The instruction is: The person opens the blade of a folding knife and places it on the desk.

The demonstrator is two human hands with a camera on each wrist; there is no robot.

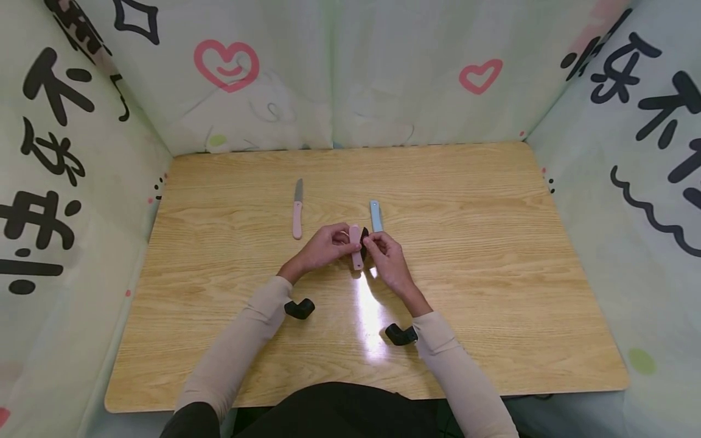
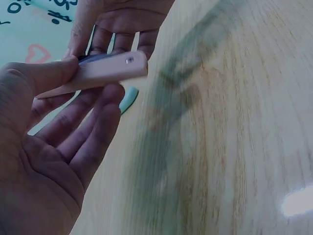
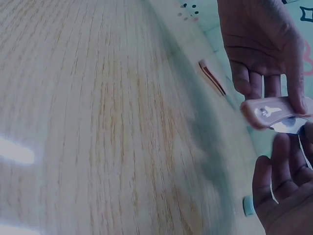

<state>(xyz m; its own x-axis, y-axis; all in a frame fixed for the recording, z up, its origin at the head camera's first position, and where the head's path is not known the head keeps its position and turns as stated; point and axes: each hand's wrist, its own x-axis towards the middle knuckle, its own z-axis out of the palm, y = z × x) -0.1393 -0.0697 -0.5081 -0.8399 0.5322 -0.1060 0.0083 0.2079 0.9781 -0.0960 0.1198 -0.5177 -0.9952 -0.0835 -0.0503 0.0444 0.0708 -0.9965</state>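
Near the middle of the table, my left hand [image 1: 327, 245] holds a pink folding knife [image 1: 356, 249] by its handle, thumb on one side and fingers on the other. My right hand [image 1: 390, 260] pinches the knife's partly unfolded blade [image 1: 365, 238], which looks dark from above. From the right wrist, the shiny blade [image 3: 287, 126] shows beside the handle [image 3: 274, 110], with right fingertips against it. In the left wrist view a round rivet marks the end of the pink handle [image 2: 110, 71].
A second pink knife [image 1: 297, 220] lies left of the hands, its blade out and pointing away. Just beyond the right hand is a blue folding knife [image 1: 375, 214], partly covered by the fingers. Printed fabric walls [image 1: 350, 73] stand around the wooden table [image 1: 493, 255].
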